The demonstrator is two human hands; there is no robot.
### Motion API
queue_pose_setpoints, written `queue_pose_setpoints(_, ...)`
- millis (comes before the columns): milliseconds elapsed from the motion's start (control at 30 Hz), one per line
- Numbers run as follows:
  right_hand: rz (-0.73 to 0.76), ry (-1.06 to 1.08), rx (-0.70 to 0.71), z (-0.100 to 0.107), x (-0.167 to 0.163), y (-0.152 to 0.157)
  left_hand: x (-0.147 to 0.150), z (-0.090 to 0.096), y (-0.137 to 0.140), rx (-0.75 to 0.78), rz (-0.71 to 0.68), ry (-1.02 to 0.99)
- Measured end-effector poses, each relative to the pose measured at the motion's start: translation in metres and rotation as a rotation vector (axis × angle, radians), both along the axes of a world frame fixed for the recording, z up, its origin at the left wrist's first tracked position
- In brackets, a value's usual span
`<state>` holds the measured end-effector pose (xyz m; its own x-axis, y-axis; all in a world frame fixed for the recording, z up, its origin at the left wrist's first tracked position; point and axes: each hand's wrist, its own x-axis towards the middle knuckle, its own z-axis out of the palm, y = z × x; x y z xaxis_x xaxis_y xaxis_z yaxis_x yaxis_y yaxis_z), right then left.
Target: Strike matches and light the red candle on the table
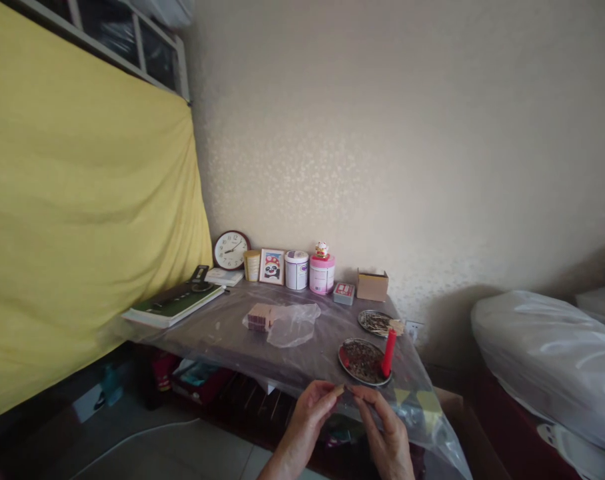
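Note:
My left hand (313, 408) and my right hand (381, 420) meet just in front of the table's near edge, fingertips almost touching. Pinched in my left fingers is a small tan piece (339, 391), mostly covered by the thumb. The thumb and forefinger of my right hand close on a tiny dark thing beside it, too small to name. Beyond the hands, a red candle (389, 353) stands on the right side of a round metal plate (340, 360) with dark burnt bits. Behind it, a second plate (365, 313) holds dark bits and pale thin sticks.
On the plastic-covered table (222, 340) lie a small block of boxes (260, 317) and a crumpled clear bag (295, 325). Along the wall stand a clock (231, 250), a picture frame (272, 267), two tubs (297, 270) and an open carton (373, 285). Books (175, 303) lie left.

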<state>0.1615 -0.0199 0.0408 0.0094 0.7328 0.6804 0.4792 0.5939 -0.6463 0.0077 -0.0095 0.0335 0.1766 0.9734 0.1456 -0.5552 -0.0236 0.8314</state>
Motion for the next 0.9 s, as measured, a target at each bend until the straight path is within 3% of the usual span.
queue_pose_setpoints(200,-0.035,-0.09,0.158,-0.001,0.002,0.005,0.0,-0.005,0.003,-0.025,-0.002,-0.045)
queue_pose_setpoints(900,-0.091,-0.206,0.255,0.004,-0.005,0.016,-0.001,-0.002,0.004,0.014,-0.004,-0.183)
